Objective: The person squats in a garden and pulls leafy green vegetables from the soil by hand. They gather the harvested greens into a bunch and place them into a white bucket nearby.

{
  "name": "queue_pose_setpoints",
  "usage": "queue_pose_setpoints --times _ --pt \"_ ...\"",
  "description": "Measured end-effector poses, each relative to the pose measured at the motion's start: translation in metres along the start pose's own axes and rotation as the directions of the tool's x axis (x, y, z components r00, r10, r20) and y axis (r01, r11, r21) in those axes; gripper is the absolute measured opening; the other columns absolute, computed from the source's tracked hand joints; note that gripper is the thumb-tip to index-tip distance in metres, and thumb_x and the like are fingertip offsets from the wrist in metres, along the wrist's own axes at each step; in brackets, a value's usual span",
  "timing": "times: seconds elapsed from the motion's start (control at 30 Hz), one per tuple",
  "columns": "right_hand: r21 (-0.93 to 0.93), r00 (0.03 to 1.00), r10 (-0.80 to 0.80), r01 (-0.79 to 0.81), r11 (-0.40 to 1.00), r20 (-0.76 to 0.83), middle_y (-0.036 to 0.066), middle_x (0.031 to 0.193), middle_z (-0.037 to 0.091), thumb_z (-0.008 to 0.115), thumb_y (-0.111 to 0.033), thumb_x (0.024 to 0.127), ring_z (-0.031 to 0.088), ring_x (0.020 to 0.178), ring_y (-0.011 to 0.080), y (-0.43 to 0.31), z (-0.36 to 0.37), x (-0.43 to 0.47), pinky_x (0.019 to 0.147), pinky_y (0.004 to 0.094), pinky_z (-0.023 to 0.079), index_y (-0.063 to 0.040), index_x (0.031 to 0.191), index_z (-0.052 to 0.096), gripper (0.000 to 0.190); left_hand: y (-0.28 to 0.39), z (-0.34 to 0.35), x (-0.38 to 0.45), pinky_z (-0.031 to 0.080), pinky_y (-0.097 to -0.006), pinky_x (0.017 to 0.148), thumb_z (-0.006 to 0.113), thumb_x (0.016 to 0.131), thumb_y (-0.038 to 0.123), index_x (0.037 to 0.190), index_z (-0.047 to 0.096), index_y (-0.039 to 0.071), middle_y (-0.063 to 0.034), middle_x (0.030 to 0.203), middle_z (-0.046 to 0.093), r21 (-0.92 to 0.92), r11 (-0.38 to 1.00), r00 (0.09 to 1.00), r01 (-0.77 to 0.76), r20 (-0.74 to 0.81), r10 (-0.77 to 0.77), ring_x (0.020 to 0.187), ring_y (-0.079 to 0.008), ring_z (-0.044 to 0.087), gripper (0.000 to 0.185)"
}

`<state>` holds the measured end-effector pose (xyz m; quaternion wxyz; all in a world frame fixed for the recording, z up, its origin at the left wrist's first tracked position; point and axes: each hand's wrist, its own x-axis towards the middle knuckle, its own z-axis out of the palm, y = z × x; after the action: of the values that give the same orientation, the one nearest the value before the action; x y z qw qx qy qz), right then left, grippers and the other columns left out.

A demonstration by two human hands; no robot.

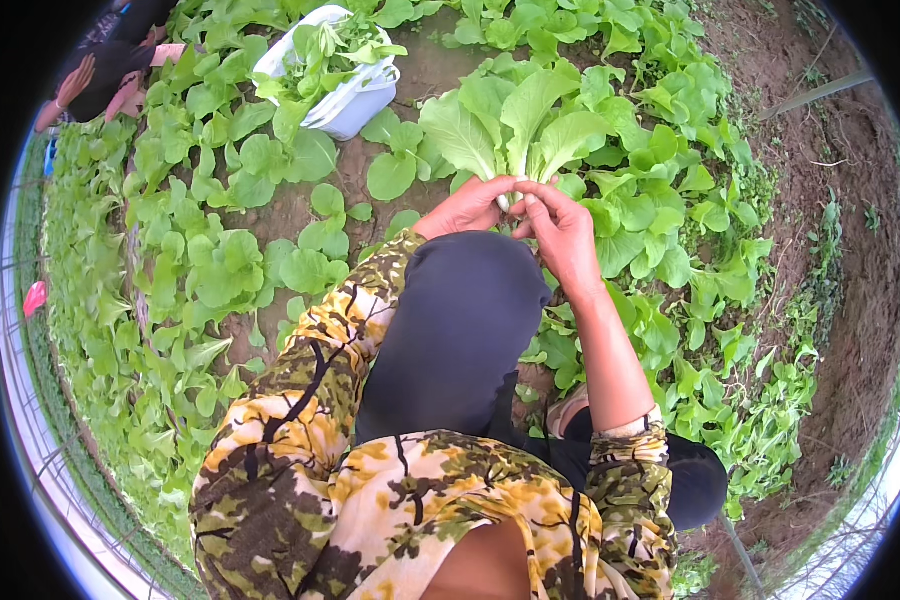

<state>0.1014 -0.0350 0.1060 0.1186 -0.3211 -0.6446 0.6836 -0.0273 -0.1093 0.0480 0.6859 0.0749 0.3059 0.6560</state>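
A leafy green plant (521, 127) with pale stalks stands upright between my two hands, its leaves fanned out above them. My left hand (469, 208) is closed around the base of the stalks from the left. From the right, my right hand (559, 225) pinches at the same stalk bases with thumb and fingers. Both hands meet just beyond my raised knee, which hides the lowest part of the plant and whether it is in the soil. Up and to the left, a white plastic bucket (352, 101) stands tilted among the plants, filled with picked leafy greens (330, 56).
Rows of leafy greens (225, 270) grow on both sides of me. Bare soil (855, 277) runs along the right. Another person (109, 79) in dark clothes is at the upper left. A pink object (35, 298) lies at the far left. A thin pole (817, 96) crosses the upper right.
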Motion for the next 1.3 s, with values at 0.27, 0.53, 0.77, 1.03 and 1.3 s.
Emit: queue_pose_setpoints --times 0.27,0.53,0.77,1.03,1.3 --pt "-0.099 0.986 0.027 -0.044 0.994 -0.165 0.007 0.070 0.061 0.054 -0.008 0.081 0.055 0.055 0.0083 0.012 0.002 0.008 0.051 0.0223 0.044 0.002 0.102 0.056 0.023 -0.002 0.002 0.000 0.041 -0.0324 0.082 0.053 0.083 0.019 0.120 0.041 0.002 -0.0084 0.112 0.051 0.025 1.000 0.992 0.000 -0.124 0.003 0.098 -0.0175 0.051 0.043" --pt "-0.284 0.983 0.005 -0.058 0.957 -0.183 0.003 0.069 0.058 0.059 -0.010 0.079 0.053 0.054 0.0075 0.023 0.002 0.022 0.048 0.0197 0.043 0.001 0.092 0.055 0.018 -0.012 -0.002 0.010 0.043 -0.0343 0.078 0.056 0.082 0.015 0.119 0.041 0.003 -0.0069 0.109 0.053 0.047 0.994 0.994 -0.101 -0.047 0.103 0.095 -0.0174 0.053 0.041" --pt "0.126 0.970 0.028 0.003 0.992 -0.243 0.007 0.076 0.056 0.057 -0.008 0.081 0.058 0.061 0.0107 0.049 0.000 0.017 0.055 0.0236 0.049 0.002 0.086 0.053 0.012 -0.012 -0.001 0.014 0.045 -0.0316 0.071 0.056 0.081 0.011 0.114 0.046 0.003 -0.0063 0.103 0.055 0.050 0.992 0.982 -0.120 -0.138 0.126 0.091 -0.0167 0.054 0.035" --pt "0.172 0.954 0.096 -0.048 0.984 -0.283 0.016 0.082 0.061 0.053 -0.005 0.082 0.062 0.068 0.0179 0.055 0.005 0.012 0.063 0.0262 0.051 0.011 0.088 0.052 0.018 -0.018 -0.007 0.021 0.046 -0.0322 0.064 0.057 0.080 0.010 0.111 0.047 0.001 -0.0077 0.097 0.057 0.054 0.993 0.975 -0.109 -0.191 0.118 0.084 -0.0190 0.057 0.034" --pt "0.504 0.944 0.127 0.047 0.862 -0.304 0.017 0.091 0.060 0.049 -0.002 0.083 0.062 0.077 0.0196 0.066 0.021 0.005 0.069 0.0268 0.051 0.007 0.094 0.052 0.014 -0.019 -0.027 0.030 0.050 -0.0354 0.073 0.054 0.083 0.010 0.107 0.048 -0.004 -0.0123 0.095 0.057 -0.096 0.993 0.927 -0.072 -0.374 0.031 0.082 -0.0224 0.057 0.029"
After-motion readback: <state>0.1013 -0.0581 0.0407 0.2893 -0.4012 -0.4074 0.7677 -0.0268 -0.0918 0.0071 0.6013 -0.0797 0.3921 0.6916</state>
